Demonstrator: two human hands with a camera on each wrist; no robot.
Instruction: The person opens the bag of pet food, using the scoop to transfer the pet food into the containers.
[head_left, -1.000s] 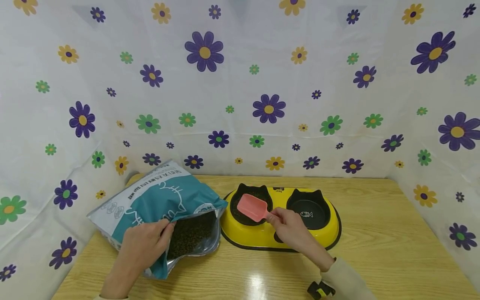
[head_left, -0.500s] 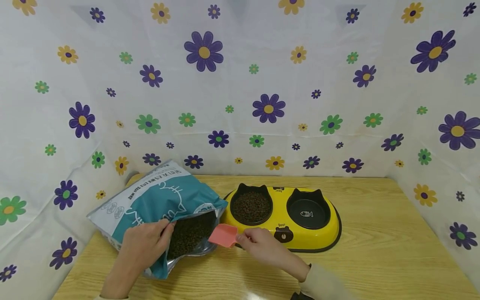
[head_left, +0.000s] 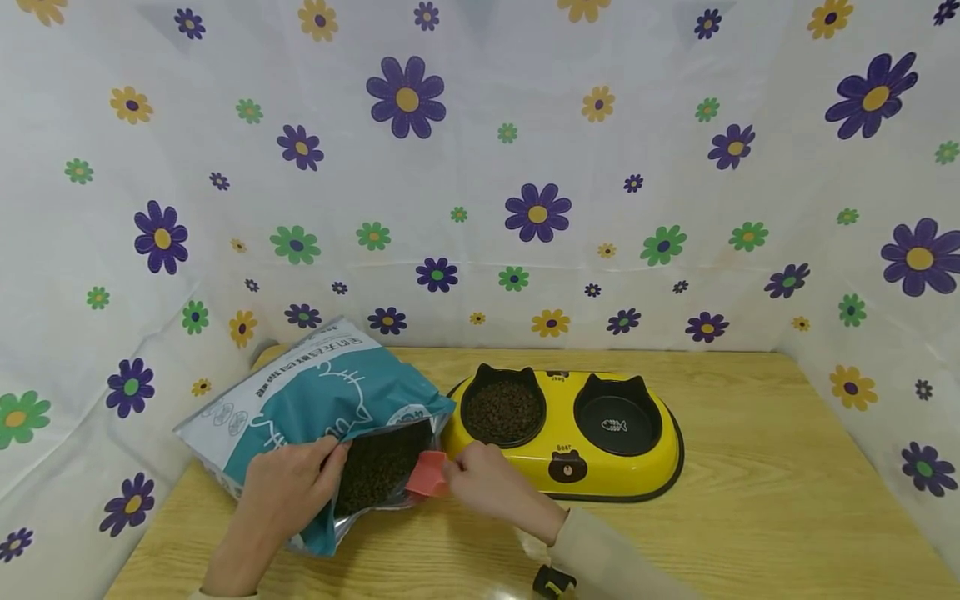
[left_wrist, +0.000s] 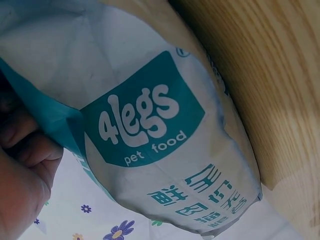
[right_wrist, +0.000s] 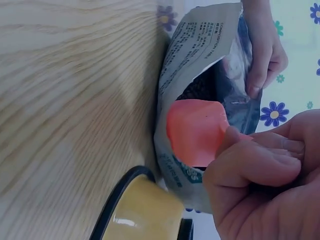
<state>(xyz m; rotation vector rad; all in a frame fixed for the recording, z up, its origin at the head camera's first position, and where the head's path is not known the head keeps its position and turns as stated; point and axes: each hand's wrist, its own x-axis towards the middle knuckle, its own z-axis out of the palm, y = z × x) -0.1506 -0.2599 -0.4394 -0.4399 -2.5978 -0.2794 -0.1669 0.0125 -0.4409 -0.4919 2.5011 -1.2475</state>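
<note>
A teal and white pet food bag (head_left: 300, 396) lies on its side at the left of the table, its mouth facing me and brown kibble (head_left: 375, 475) showing inside. My left hand (head_left: 288, 483) pinches the upper edge of that mouth; the left wrist view shows its curled fingers (left_wrist: 35, 150) at the bag's edge. My right hand (head_left: 491, 483) grips a pink scoop (head_left: 427, 475) by the handle. The scoop's head is at the right side of the bag's mouth, and in the right wrist view it overlaps the opening.
Right of the bag stands a yellow double pet bowl (head_left: 558, 421) with a black base edge. Its left cat-eared dish holds kibble (head_left: 506, 408); the right dish (head_left: 615, 433) shows a fish print. A flowered cloth (head_left: 480, 167) hangs behind the wooden table (head_left: 750, 467).
My right hand has carried the pink scoop from over the left dish down and leftward to the bag's mouth. Kibble shows in that dish, now uncovered. The left hand has stayed in place.
</note>
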